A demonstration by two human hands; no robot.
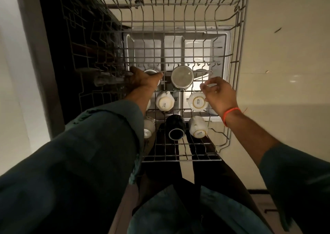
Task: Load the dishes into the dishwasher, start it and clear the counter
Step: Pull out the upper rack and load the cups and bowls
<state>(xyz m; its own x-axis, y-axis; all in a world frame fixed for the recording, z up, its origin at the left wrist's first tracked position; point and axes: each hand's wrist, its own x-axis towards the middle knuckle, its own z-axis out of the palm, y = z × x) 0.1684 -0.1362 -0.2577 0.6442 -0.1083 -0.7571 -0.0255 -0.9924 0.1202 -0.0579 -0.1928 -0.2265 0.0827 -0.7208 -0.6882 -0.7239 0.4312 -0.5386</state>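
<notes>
While the left hand (pixel 142 79) grips a small steel cup (pixel 151 73) in the grey wire rack (pixel 239 37), light, rigid and slippery, best held around its wall, the right hand (pixel 218 94) hovers with loosely curled fingers.

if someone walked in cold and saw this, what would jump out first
The pulled-out upper rack fills the view, with upturned white cups and a black mug crowded at its near end and a steel pot bottom-up behind them. Both hands are in it: the left hand grips a steel tumbler at the rack's left side, and the right hand hovers over a white cup at the right, fingers loosely curled.
</notes>
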